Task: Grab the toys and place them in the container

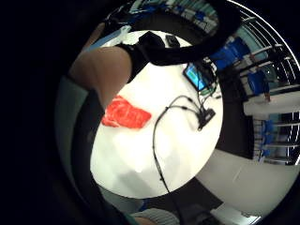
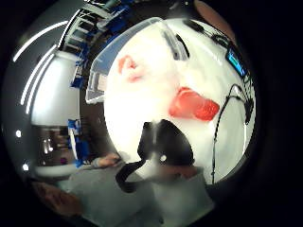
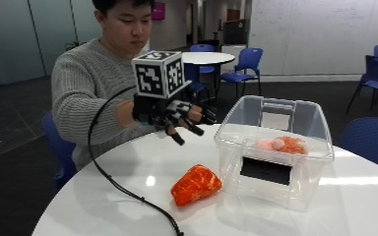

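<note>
An orange-red salmon-piece toy (image 3: 196,185) lies on the round white table (image 3: 110,196), just beside the clear plastic container (image 3: 274,162). Inside the container sits a pink-and-orange shrimp toy (image 3: 281,144). My gloved right hand (image 3: 176,118) hovers in the air above the table, behind the salmon toy and to the side of the container, fingers spread and holding nothing. The little finger side palm view shows the salmon toy (image 1: 125,114) on the table below. The thumb side palm view shows the salmon toy (image 2: 193,105) beside the container (image 2: 102,71) with the shrimp toy (image 2: 130,68) in it.
A black cable (image 3: 120,189) runs across the table's near side. A small device with a lit screen (image 1: 196,77) and its cable lie on the far part of the table. Blue chairs (image 3: 241,66) and another table stand behind.
</note>
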Motion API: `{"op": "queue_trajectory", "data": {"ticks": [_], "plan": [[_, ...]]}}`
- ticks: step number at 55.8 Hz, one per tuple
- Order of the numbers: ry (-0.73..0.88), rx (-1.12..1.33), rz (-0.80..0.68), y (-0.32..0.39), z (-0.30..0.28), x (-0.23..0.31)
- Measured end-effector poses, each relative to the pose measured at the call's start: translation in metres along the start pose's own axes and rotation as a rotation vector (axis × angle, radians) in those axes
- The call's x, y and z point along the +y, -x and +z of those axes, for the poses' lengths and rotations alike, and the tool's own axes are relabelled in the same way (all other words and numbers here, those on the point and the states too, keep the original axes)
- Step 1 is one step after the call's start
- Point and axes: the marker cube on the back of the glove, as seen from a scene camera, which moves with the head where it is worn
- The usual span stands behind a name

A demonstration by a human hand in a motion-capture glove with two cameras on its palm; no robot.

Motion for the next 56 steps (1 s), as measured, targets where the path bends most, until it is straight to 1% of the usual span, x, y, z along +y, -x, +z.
{"op": "queue_trajectory", "data": {"ticks": [7,17,24,30,43,47,53,56], "plan": [[0.089,0.035,0.024,-0.006,0.042,-0.004],[0.257,0.025,0.056,-0.003,0.128,-0.005],[0.299,0.040,0.067,0.000,0.165,-0.009],[0.271,0.056,0.070,0.001,0.179,-0.012],[0.209,0.041,0.069,0.000,0.187,-0.014],[0.150,0.028,0.077,0.001,0.191,-0.017],[0.009,-0.061,0.107,0.002,0.194,-0.024],[-0.020,-0.093,0.091,0.005,0.191,-0.025]]}}
